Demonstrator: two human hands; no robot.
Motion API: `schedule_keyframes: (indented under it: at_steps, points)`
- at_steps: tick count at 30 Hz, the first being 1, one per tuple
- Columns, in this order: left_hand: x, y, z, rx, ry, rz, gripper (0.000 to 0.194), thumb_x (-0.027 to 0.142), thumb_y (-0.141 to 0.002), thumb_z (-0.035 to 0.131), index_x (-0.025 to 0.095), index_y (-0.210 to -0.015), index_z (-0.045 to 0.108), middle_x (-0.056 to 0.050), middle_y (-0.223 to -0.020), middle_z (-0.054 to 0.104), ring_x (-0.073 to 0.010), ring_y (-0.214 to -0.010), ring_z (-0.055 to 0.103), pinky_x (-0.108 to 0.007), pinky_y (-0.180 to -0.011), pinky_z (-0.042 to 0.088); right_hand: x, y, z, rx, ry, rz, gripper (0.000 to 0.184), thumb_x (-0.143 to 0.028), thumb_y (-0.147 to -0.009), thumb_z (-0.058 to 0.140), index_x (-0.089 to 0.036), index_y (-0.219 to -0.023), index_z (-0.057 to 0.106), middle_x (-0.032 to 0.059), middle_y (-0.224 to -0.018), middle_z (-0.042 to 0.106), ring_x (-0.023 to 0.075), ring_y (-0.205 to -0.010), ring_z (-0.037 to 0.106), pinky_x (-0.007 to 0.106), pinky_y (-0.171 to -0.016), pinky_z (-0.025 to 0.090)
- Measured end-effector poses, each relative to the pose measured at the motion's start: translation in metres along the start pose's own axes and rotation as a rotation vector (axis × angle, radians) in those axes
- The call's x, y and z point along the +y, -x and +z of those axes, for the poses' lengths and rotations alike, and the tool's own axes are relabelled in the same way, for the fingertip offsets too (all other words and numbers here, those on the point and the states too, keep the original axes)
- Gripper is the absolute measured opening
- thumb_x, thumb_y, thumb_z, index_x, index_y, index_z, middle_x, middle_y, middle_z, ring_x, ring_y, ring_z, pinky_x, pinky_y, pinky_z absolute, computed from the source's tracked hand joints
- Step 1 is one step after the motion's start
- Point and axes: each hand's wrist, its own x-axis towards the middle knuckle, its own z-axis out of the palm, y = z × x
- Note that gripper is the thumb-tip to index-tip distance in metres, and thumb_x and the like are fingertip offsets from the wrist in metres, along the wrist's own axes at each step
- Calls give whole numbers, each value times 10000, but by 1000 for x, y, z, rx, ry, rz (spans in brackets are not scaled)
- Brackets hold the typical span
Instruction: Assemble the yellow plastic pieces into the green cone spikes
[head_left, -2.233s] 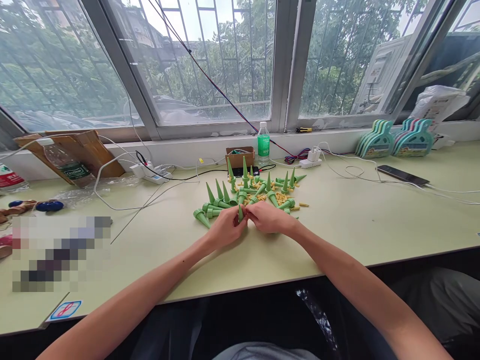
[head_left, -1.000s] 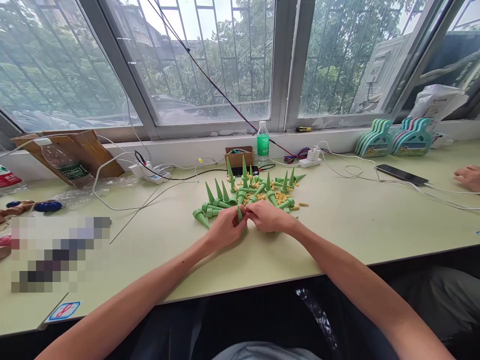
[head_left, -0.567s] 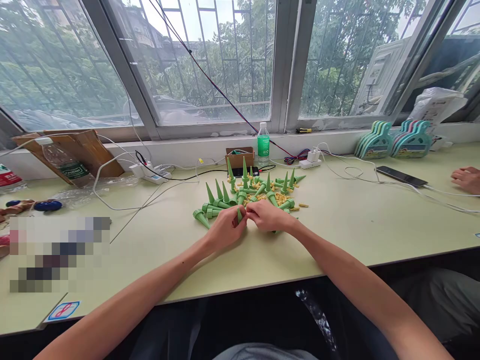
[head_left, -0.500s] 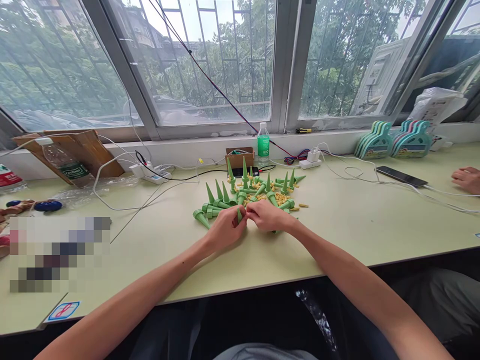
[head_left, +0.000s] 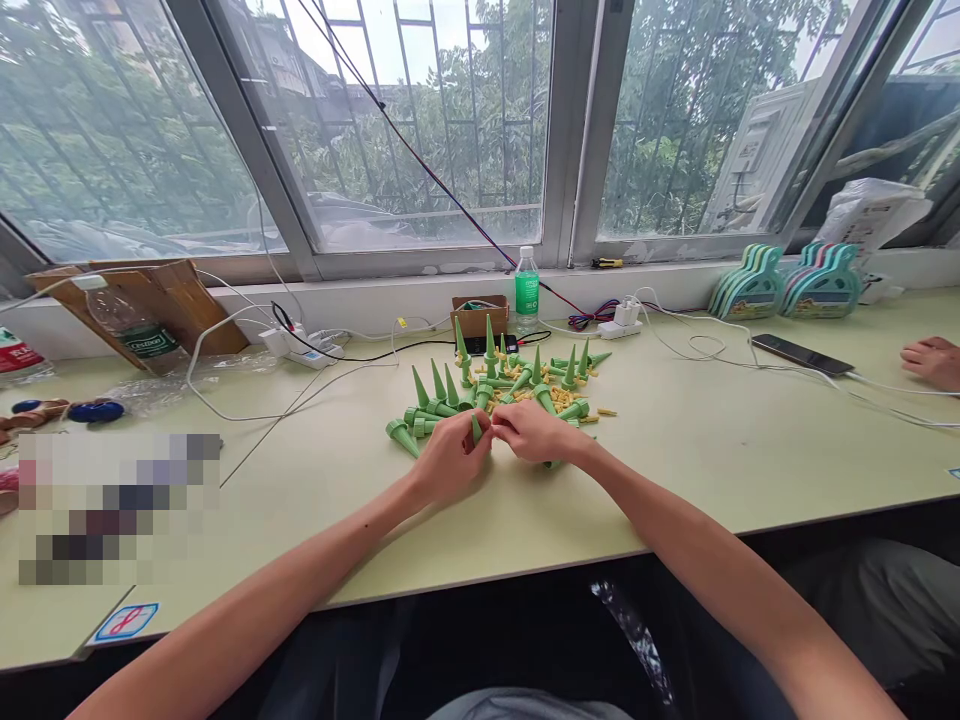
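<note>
My left hand [head_left: 452, 452] is closed around a green plastic cone [head_left: 476, 429], most of it hidden by the fingers. Right beside it, my right hand [head_left: 534, 430] is pinched at the cone's end; whatever sits between those fingertips is too small to make out. Just beyond both hands lies a pile of green cones [head_left: 422, 388] with ribbed caps, some standing point up and others on their sides. Small yellow pegs [head_left: 607, 412] are scattered among them.
Behind the pile stand a small cardboard box [head_left: 480, 318] and a bottle of green liquid [head_left: 526, 285]. White cables and a power strip [head_left: 311, 348] lie left. On the right are a phone [head_left: 802, 354], teal hangers [head_left: 750, 285] and another person's hand [head_left: 932, 361].
Hardly anything differs. The green cone in my left hand has tilted or shifted very slightly to the left; both hands stay together in the same place.
</note>
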Motion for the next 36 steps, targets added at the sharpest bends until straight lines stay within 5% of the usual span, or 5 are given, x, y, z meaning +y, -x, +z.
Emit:
schedule_keyframes:
  at_steps: [36]
  points:
    - [-2,-2,0,-45,-20,-1,155,232,-841,519,180,-695,532,47,-522,463,-89,-467,378,-233,-490,315,-2,2,1,-89,136,13,242,-214,-959,359,-158,-810,542,39,-725,563,131,-618,433,239,-563,261]
